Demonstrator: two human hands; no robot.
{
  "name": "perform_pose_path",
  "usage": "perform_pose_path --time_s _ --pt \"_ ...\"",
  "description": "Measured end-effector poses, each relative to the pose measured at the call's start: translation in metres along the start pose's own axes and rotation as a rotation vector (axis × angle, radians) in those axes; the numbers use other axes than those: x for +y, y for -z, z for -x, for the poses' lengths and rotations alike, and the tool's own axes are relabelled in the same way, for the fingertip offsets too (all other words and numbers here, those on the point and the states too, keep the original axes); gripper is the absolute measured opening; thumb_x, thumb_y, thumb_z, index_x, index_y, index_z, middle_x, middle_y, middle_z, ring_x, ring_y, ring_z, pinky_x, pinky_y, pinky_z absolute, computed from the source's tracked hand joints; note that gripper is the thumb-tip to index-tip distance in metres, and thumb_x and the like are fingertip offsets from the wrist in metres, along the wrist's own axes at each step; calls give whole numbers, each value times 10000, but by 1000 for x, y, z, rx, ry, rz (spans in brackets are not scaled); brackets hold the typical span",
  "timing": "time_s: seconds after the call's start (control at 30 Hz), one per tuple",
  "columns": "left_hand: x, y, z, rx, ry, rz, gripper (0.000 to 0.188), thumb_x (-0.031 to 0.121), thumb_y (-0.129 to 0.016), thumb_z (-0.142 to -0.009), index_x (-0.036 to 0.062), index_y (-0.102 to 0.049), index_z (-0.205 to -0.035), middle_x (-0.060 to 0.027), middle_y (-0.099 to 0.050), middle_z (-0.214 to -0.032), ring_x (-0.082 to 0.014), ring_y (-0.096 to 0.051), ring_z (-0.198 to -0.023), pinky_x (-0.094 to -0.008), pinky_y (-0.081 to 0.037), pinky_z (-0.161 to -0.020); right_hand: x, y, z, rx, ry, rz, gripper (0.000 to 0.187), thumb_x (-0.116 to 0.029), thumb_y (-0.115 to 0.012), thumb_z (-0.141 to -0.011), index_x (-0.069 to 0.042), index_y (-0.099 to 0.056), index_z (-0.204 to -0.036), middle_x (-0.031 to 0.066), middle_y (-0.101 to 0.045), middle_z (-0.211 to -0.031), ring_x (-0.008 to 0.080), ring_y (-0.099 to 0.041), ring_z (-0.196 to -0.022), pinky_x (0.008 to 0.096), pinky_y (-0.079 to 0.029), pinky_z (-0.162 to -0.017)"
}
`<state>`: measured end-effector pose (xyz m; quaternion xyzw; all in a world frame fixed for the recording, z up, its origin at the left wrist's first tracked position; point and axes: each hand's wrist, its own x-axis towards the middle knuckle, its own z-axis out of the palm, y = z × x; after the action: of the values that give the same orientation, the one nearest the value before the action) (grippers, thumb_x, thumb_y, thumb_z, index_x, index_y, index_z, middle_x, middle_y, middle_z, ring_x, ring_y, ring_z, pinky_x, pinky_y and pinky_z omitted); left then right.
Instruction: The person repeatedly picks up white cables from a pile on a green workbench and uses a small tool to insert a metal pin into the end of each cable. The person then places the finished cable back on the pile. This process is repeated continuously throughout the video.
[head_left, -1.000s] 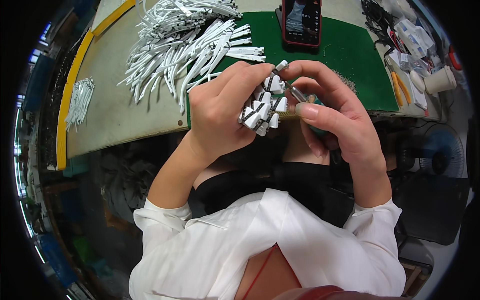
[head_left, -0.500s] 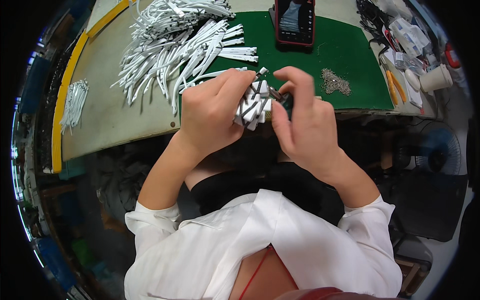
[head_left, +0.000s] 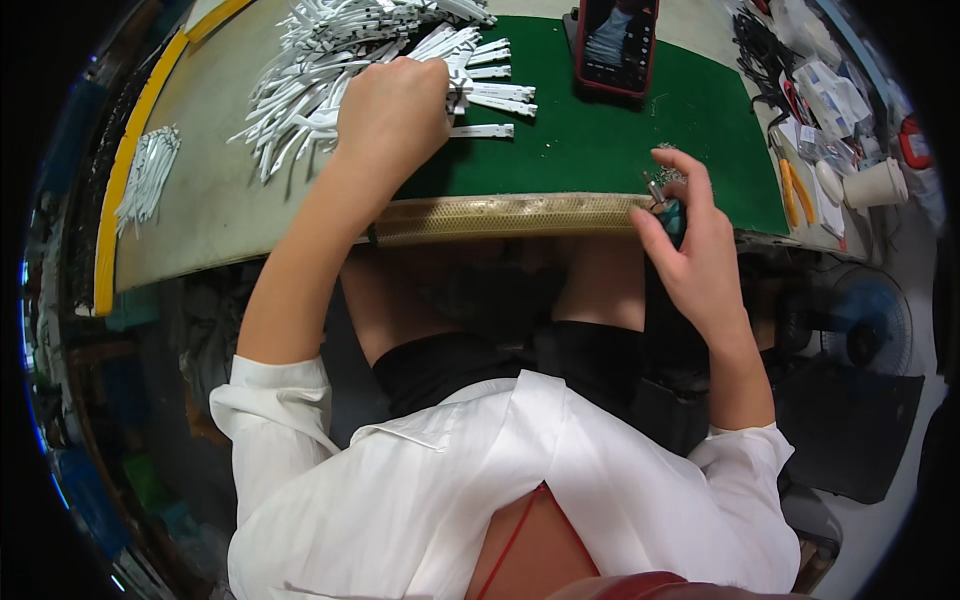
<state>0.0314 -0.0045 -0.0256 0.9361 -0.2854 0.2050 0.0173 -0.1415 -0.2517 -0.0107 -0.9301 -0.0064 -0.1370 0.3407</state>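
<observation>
At the near left edge of a heap of white eyeglass arms (head_left: 300,100), my left hand (head_left: 395,112) is closed, knuckles up. White strips stick out to its right, and it seems to grip a bundle of them; the fingertips are hidden. Over the front edge of the table, my right hand (head_left: 700,240) holds a small tool (head_left: 672,222) with a dark teal handle and a narrow metal tip pointing up. Its thumb and index finger are apart, while the other fingers keep the tool in the palm. Behind this hand lies a pile of tiny metal pieces (head_left: 668,160), partly covered.
A phone (head_left: 617,45) stands at the back of the green mat (head_left: 560,150). A gold mesh strip (head_left: 510,217) runs along the table's front edge. Left lies a smaller white bundle (head_left: 150,175); right are orange-handled pliers (head_left: 795,190), a paper cup (head_left: 873,183) and plastic bags.
My hands have parted. The left carried the banded white bundle up and left to the heap; the right moved right with the tool, away from the bundle.
</observation>
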Motion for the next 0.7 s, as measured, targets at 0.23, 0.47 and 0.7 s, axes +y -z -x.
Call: perform_pose_path --time_s 0.23,0.47,0.7 --pt "-13 1 -17 -1 128 251 218 208 -740 -768 58 -738 -927 -182 -710 -832 -369 -685 -794 -453 -544 -719 31 33 -10 -105 -42 191 356 -99 -601 -858 -53 -514 -1200 183 -640 -1004 352 -659 -886 406 -514 -781" --pt "-92 -11 -31 33 226 861 312 383 -743 -877 75 -731 -929 16 -692 -796 -23 -442 -570 -217 -322 -499 33 37 -22 -286 35 345 287 -107 -592 -851 -59 -545 -1130 137 -617 -992 321 -619 -862 392 -492 -755" --pt "-69 13 -34 112 214 1121 334 356 -784 -849 57 -733 -989 -4 -718 -833 -26 -400 -549 -202 -320 -510 41 33 -26 -332 45 376 288 -90 -591 -843 -42 -538 -1122 149 -630 -1038 335 -633 -962 405 -504 -825"
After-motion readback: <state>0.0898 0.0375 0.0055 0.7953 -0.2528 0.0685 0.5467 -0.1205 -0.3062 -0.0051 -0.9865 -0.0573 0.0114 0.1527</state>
